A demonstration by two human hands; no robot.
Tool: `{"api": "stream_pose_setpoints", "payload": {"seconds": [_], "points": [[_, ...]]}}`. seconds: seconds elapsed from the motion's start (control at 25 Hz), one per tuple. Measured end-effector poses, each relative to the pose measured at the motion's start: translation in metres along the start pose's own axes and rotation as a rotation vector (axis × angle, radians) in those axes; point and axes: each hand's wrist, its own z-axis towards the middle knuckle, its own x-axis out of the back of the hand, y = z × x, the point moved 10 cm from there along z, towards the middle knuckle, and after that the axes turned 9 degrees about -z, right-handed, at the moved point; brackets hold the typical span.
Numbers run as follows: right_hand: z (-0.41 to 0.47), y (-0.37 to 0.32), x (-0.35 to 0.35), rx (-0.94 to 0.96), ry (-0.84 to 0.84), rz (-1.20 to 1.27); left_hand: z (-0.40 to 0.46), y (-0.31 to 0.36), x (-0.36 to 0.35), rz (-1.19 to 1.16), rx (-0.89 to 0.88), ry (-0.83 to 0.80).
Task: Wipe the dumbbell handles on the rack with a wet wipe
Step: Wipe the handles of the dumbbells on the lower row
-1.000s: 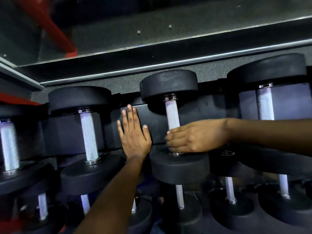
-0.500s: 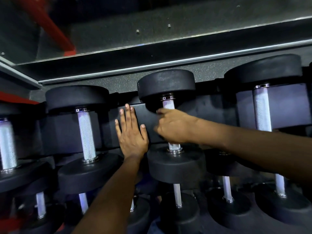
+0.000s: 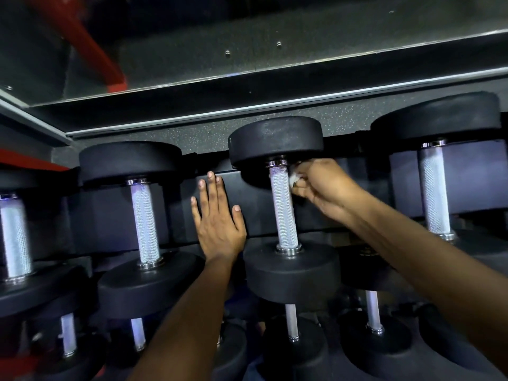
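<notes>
Wiping on the upper rack row: my right hand pinches a crumpled white wipe against the far end of the middle handle, just under the top plate. The wipe touches the handle's right side, at about 3 o'clock from the bar.

My left hand lies flat, fingers straight and spread, on the black rack panel at 9 o'clock from that handle, holding nothing.

The relation that counts: the handle's long axis runs from 12 to 6 o'clock in my view, from the top plate down to the near plate. My right hand sits at the 12 o'clock end, so I judge the stroke has the whole knurled length open toward 6 o'clock. The right hand is on the bar; the left is just beside it but idle.

Other handles wait at 9 o'clock and 3 o'clock, with a further one at the left edge, cut off by the frame.

Hard to read: most of the wipe is buried in my fingers, so I cannot tell how far it wraps the bar. The handle's back side is hidden. The lower row is dark, and my forearms cross over parts of it.
</notes>
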Motion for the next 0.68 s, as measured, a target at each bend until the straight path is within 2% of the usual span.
{"api": "stream_pose_setpoints", "payload": {"seconds": [0.08,0.12,0.16,0.24,0.32,0.36,0.4,0.48,0.52,0.56,0.68], "points": [[-0.012,0.020,-0.003,-0.004,-0.044,-0.197,-0.001,-0.001,0.000,-0.008,-0.001,-0.002],[-0.025,0.037,-0.006,-0.042,-0.121,-0.349,-0.001,-0.001,0.000,-0.009,-0.004,0.000],[-0.039,0.051,-0.010,-0.134,-0.214,-0.381,-0.001,-0.001,0.000,-0.007,-0.006,0.002],[-0.032,0.040,-0.012,-0.199,-0.262,-0.220,0.000,0.000,0.000,-0.002,-0.007,0.001],[-0.004,0.000,-0.016,-0.141,-0.233,0.137,0.000,0.001,0.001,-0.001,-0.007,0.004],[-0.001,-0.008,-0.021,-0.125,-0.237,0.191,0.000,0.001,0.001,-0.002,-0.005,0.007],[-0.004,0.005,-0.021,-0.145,-0.249,0.111,0.000,0.001,0.001,-0.004,-0.005,0.007],[-0.031,0.048,-0.015,-0.197,-0.302,-0.270,-0.001,0.001,0.002,-0.004,-0.010,0.006],[-0.045,0.056,-0.015,-0.181,-0.320,-0.376,-0.001,0.001,0.002,0.001,-0.013,0.009],[-0.045,0.050,-0.009,-0.109,-0.248,-0.366,0.000,0.001,0.001,0.005,-0.013,0.009],[-0.037,-0.019,0.015,0.232,0.136,-0.061,0.000,0.000,0.001,0.004,-0.012,0.007]]}}
